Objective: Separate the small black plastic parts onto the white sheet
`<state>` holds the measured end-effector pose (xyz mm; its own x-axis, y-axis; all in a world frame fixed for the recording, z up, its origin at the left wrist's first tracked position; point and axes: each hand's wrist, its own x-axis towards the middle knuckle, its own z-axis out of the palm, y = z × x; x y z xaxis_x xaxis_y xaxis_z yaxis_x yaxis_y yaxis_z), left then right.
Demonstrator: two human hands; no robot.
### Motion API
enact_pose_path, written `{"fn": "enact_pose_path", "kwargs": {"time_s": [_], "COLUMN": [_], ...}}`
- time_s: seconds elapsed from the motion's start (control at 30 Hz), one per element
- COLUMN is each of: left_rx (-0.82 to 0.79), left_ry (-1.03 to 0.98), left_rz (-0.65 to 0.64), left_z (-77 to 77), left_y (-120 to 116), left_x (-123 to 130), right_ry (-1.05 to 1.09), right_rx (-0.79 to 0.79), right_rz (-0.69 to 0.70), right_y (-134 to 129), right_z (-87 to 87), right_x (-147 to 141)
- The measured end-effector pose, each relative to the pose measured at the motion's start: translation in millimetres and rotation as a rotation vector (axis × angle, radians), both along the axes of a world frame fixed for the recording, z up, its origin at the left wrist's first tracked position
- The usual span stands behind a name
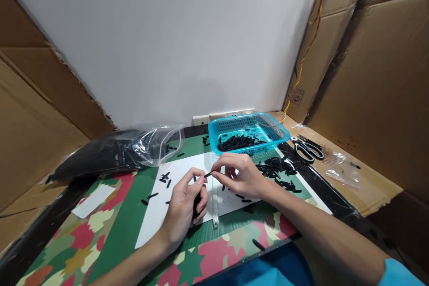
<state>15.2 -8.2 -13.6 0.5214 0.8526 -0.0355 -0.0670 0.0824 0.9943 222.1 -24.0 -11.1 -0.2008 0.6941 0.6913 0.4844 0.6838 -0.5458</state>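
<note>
Above a white sheet (150, 214), my left hand (187, 201) is closed around several small black pieces, partly hidden in the palm. Thumb and forefinger of my right hand (239, 174) pinch one end of a small black piece (208, 174), whose other end touches the left fingertips. Below my hands a clear narrow strip (215, 205) lies across the sheet. Loose black pieces (165, 178) are scattered left of my left hand, and a pile of them (275, 167) sits beyond my right wrist.
A blue basket (250, 120) with many black pieces stands at the back. A clear bag of black material (110, 149) lies at the left. Scissors (306, 151) and a small plastic bag (342, 170) are at the right. Cardboard walls (385, 76) flank the table.
</note>
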Motion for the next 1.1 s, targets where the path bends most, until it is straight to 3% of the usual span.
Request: {"fn": "enact_pose_path", "kwargs": {"time_s": [0.17,0.33,0.47,0.6,0.77,0.87,0.97,1.1], "left_rx": [-0.036,-0.083,-0.130,-0.133,-0.150,-0.153,-0.138,-0.156], "left_ry": [-0.010,-0.029,-0.013,0.013,0.039,0.049,0.036,0.010], "left_rz": [0.002,0.016,0.030,0.026,-0.001,0.025,0.066,0.070], "left_z": [3.8,4.9,5.3,7.3,10.2,8.6,4.8,1.2], "left_y": [4,6,6,5,3,2,2,3], "left_x": [2,2,2,2,7,10,11,10], "right_ry": [-0.275,-0.421,-0.521,-0.572,-0.621,-0.524,-0.221,-0.010], "right_rx": [0.148,0.208,0.224,0.213,0.219,0.231,0.031,-0.194], "right_rz": [-0.169,-0.379,-0.523,-0.577,-0.402,-0.056,0.174,0.273], "right_y": [8,36,53,51,37,25,14,10], "right_z": [19.3,48.6,42.2,28.3,20.3,7.1,-7.2,-14.7], "right_x": [14,54,85,99,71,30,-8,-23]}}
